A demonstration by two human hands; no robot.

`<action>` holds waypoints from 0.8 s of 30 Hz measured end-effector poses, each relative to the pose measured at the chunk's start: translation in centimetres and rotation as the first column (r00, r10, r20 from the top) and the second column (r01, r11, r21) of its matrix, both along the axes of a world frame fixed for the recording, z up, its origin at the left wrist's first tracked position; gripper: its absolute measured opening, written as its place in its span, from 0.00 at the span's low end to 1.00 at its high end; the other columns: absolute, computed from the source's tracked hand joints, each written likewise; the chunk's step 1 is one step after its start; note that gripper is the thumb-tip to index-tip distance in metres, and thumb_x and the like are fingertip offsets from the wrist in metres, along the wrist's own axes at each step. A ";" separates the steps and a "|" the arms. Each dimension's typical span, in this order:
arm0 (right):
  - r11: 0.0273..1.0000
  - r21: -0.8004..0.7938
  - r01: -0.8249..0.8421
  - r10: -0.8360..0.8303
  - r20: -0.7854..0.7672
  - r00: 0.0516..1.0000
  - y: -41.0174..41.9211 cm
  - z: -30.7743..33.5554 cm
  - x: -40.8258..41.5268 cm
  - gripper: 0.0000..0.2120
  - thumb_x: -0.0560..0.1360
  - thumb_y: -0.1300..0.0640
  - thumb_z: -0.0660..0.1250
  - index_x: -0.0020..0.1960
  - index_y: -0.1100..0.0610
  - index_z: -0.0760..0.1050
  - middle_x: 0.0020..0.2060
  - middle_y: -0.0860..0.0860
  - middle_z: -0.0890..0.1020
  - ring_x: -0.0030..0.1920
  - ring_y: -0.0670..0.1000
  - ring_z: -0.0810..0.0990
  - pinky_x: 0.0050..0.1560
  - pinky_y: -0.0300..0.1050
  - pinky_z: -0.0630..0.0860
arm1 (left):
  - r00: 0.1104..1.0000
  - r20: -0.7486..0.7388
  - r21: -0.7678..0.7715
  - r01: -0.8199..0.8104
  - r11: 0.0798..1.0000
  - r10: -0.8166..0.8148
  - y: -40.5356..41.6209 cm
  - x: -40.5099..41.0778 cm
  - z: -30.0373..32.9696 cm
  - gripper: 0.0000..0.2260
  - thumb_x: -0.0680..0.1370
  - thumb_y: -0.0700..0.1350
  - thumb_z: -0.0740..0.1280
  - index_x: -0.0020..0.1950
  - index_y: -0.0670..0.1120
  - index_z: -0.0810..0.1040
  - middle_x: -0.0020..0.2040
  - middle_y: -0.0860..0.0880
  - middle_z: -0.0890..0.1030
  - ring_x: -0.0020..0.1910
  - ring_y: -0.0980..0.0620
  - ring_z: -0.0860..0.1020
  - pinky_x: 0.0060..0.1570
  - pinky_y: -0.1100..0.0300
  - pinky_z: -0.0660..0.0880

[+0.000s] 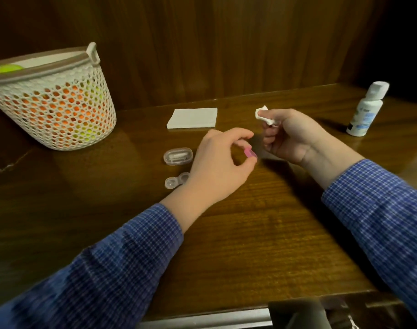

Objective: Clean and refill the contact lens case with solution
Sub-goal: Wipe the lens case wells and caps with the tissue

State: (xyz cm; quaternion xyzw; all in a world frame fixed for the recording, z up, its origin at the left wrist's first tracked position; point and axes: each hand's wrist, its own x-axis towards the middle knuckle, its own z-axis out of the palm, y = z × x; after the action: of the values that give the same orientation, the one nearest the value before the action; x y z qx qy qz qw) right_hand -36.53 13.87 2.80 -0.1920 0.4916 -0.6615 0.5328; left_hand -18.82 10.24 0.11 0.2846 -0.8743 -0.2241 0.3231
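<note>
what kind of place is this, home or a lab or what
Most likely a home, at a desk or dresser: a dark wooden table against wood panelling, a white mesh basket of colourful items, and a solution bottle beside a clear lens case.

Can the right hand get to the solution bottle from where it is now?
Probably yes, but not freely. The solution bottle stands upright to the right of the right hand with bare table between them. The hand, though, is closed on a crumpled tissue, which it would likely need to drop first.
</note>
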 end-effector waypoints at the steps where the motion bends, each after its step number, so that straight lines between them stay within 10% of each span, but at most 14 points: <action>1: 1.000 -0.010 0.019 -0.018 0.025 1.000 0.0 -0.1 -0.4 0.09 0.77 0.60 0.72 0.56 0.58 0.76 0.27 0.47 0.76 0.26 0.42 0.68 0.28 0.35 0.68 | 0.999 0.051 -0.023 0.002 1.000 -0.001 0.2 -0.8 -0.2 0.21 0.78 0.50 0.73 0.70 0.57 0.75 0.52 0.63 0.83 0.62 0.58 0.72 0.64 0.54 0.72; 24: 0.999 -0.028 0.037 -0.036 0.048 0.998 -0.7 -0.9 -0.8 0.10 0.76 0.61 0.72 0.56 0.58 0.77 0.26 0.48 0.76 0.25 0.43 0.68 0.28 0.36 0.67 | 0.940 0.331 -0.061 -0.071 0.996 0.088 -4.0 4.2 0.9 0.31 0.75 0.58 0.72 0.76 0.54 0.68 0.62 0.58 0.78 0.63 0.58 0.67 0.64 0.52 0.72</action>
State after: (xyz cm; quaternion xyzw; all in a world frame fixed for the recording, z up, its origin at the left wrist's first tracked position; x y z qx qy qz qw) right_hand -37.36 13.14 1.92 -0.1747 0.4727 -0.6824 0.5295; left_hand -14.58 6.27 0.98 0.3456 -0.9092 -0.1385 0.1864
